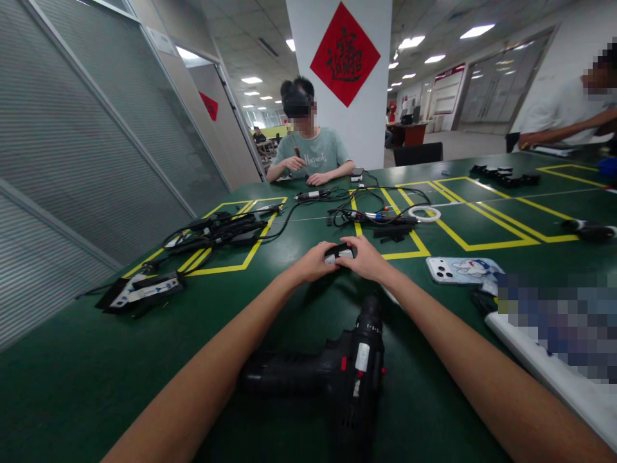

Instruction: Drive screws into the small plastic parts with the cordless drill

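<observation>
Left hand (319, 262) and right hand (365, 258) together pinch a small block (345, 254), apparently black and white though partly covered, over the green table (120, 360), beyond a black drill (344, 366).

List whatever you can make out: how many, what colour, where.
Table: one, green, across the view
Small piece: one, black and whitish, held centrally
Power drill: one, black, lower centre
Phone: one, pale blue case, right
Cable tangles: two, black, left and centre
Ring: one, white, right of centre
Tape outlines: several, yellow, on table
Small parts: several, black, far right
White-edged item: one, partly blurred, lower right
Large diamond sign: one, red, top centre
People: at least two, pale tops, opposite and right
Left hand: one, bare, on piece
Right hand: one, bare, on piece
</observation>
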Demonstrator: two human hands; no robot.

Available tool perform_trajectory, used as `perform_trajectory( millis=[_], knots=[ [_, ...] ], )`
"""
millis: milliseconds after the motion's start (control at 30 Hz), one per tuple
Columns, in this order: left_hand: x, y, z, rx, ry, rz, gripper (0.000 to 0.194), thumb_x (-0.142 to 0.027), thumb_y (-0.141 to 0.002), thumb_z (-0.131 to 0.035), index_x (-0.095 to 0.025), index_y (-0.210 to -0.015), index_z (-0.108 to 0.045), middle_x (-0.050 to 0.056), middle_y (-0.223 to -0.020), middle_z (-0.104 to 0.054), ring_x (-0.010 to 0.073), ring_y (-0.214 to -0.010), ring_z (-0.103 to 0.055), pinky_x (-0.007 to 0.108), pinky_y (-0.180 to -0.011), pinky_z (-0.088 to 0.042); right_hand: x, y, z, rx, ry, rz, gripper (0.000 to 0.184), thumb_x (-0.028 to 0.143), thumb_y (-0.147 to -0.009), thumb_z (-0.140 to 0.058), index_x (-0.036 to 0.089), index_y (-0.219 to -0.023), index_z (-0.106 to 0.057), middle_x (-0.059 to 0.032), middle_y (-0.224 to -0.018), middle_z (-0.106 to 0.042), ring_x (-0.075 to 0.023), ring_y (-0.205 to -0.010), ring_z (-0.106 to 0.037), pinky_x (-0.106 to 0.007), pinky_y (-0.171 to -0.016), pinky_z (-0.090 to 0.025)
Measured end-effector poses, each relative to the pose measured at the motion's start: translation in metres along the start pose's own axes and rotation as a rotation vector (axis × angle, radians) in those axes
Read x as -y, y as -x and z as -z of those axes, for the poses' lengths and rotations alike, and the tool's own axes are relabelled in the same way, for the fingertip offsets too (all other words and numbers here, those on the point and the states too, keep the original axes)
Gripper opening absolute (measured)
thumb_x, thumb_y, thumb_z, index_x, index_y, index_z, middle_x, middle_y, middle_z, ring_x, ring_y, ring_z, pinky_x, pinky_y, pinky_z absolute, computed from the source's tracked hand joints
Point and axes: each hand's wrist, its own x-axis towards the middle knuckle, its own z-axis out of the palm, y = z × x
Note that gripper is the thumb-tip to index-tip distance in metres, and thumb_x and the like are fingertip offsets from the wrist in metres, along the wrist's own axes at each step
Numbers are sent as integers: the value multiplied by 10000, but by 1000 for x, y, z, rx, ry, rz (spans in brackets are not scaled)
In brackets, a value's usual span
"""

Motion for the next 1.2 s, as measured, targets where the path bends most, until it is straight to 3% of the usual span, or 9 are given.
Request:
perform_trajectory(
  millis=[233, 367, 600, 733, 1000, 1200],
  knots=[
    [4, -3, -2, -7, -2, -46, 479, -316, -706, -596, -143, -1148, -533, 93, -1066, -573, 222, -963, -538, 342, -868, -427, -15, -4, -3, -78, 250, 116, 369, 281, -700, -674, 192, -1055, -627, -51, -989, -425, -158, -874, -521, -339, -901, -419],
    [5, -3, 0, 5, 32, -42, 578, -416, -667, -658, -148, -1163, -526, 88, -1082, -568, 227, -978, -535, 337, -868, -426, -13, -1, -4, -76, 289, 133, 295, 292, -728, -651, 202, -1009, -652, -57, -990, -418, -167, -908, -521, -337, -906, -416],
    [5, -5, -4, -33, 27, 4, 513, -448, -696, -621, -146, -1107, -563, 89, -1055, -589, 235, -966, -542, 343, -849, -428, -8, 0, -5, -55, 337, 241, 262, 209, -743, -627, 217, -1001, -676, -85, -1197, -400, -206, -1074, -478, -364, -969, -370],
    [4, -5, -6, -49, 10, -5, 514, -446, -693, -617, -139, -1102, -565, 93, -1050, -587, 236, -954, -546, 340, -840, -430, -8, -2, -4, -27, 334, 283, 201, 225, -765, -616, 206, -945, -703, -83, -1130, -484, -207, -1087, -476, -345, -964, -368],
    [7, -5, -7, -54, 15, -6, 536, -475, -680, -626, -153, -1104, -560, 78, -1041, -587, 224, -932, -556, 334, -825, -439, -9, -3, -6, -66, 319, 243, 156, 242, -775, -608, 212, -890, -709, -61, -1024, -552, -179, -968, -544, -311, -896, -408],
    [7, -7, -5, -56, 2, -57, 503, -466, -680, -627, -162, -1077, -572, 64, -1015, -594, 223, -930, -556, 337, -828, -442, -5, -11, -6, -81, 317, 160, 214, 232, -705, -660, 197, -915, -680, -48, -949, -570, -174, -890, -558, -310, -859, -425]
  ],
)
